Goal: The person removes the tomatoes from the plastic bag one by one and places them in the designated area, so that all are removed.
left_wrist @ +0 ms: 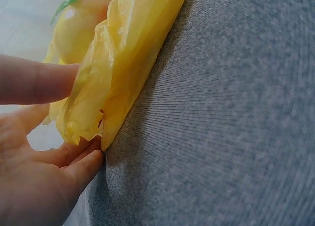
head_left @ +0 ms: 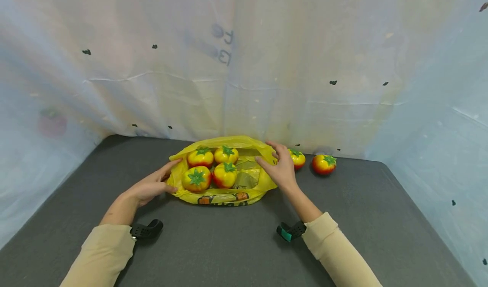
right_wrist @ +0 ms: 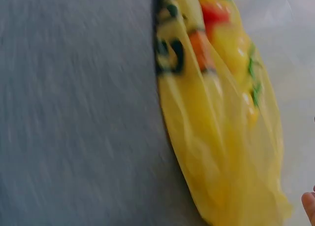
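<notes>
A yellow plastic bag (head_left: 263, 179) lies on its side, its mouth spread wide, with printing along the front edge. Several glossy yellow-and-red tomatoes (head_left: 196, 179) with green leaf tops sit inside, toward the left. My left hand (head_left: 150, 186) is at the bag's left end; in the left wrist view its thumb (left_wrist: 39, 80) lies against the plastic and other fingertips (left_wrist: 88, 162) touch the lower corner. My right hand (head_left: 284, 168) is over the bag's right end, thumb and fingers spread apart. Only a right fingertip (right_wrist: 309, 206) shows in the blurred right wrist view.
Two more tomatoes stand outside the bag: one (head_left: 297, 159) right behind my right hand, partly hidden by it, the other (head_left: 324, 165) farther right. The dark grey table (head_left: 228, 244) meets a pale plastic sheet (head_left: 267, 66) at the back and sides.
</notes>
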A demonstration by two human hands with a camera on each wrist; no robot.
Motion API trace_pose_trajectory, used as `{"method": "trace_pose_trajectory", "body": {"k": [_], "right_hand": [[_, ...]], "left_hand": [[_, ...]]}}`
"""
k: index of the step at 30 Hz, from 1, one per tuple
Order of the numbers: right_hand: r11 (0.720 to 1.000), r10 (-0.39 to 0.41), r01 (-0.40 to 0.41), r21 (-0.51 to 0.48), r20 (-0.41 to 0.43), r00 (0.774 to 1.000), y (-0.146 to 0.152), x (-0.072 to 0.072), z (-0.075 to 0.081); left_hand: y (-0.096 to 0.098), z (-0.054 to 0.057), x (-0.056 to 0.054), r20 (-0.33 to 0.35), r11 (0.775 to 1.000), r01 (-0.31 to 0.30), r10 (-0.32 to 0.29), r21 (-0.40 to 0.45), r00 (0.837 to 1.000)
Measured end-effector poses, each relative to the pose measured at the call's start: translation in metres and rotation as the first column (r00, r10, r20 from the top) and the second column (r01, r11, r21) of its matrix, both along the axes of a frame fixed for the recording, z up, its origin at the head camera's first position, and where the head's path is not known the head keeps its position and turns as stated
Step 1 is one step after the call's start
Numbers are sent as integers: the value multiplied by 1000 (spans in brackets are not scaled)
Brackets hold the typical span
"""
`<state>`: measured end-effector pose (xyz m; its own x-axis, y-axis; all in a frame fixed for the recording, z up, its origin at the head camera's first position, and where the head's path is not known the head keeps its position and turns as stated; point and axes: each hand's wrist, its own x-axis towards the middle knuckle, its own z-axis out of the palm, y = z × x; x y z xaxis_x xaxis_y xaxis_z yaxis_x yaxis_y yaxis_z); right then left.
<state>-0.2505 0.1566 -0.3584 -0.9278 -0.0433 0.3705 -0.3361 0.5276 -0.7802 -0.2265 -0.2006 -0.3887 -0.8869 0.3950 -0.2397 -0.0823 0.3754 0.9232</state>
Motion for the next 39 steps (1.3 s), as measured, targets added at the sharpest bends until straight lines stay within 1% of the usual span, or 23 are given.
{"method": "trace_pose_trajectory", "body": {"k": [3, 8, 10, 13, 16, 21, 26, 29, 32, 34, 39], "right_hand": [[999, 45, -45, -21, 1, 999, -12, 2, -5], [997, 63, -62, -39, 10, 998, -24, 3, -9], [996, 74, -72, -53, 25, 997, -28, 4, -10], [990, 116, -110, -92, 63, 991, -33, 5, -12], [983, 167, -156, -96, 110, 980, -40, 5, -16], [970, 240, -230, -72, 186, 953, -51, 7, -20], [957, 287, -285, -45, 257, 923, -58, 10, -25], [954, 293, -300, -17, 267, 918, -60, 12, -27], [955, 284, -297, -1, 286, 915, -60, 13, -27], [956, 277, -292, 11, 288, 917, -60, 14, -26], [963, 250, -267, 26, 272, 929, -57, 16, -22]], "left_hand": [[0, 0, 0, 7, 1000, -5, 5, -3, 1000], [1, 2, 1, 9, 1000, -4, 4, -1, 1000], [1, 3, 2, 10, 1000, -2, 2, 2, 1000], [1, 3, 2, 12, 1000, 1, -1, 6, 1000], [1, 3, 3, 15, 1000, -1, 1, 6, 1000], [2, 3, 2, 17, 1000, -4, 4, 7, 1000], [2, 2, 4, 20, 1000, -6, 6, 2, 1000], [2, 1, 4, 22, 1000, -8, 8, -2, 1000], [3, 0, 3, 22, 1000, -10, 11, -2, 1000], [4, 0, 3, 22, 1000, -8, 8, -3, 1000], [4, 2, 3, 21, 1000, -2, 2, 0, 1000]]}}
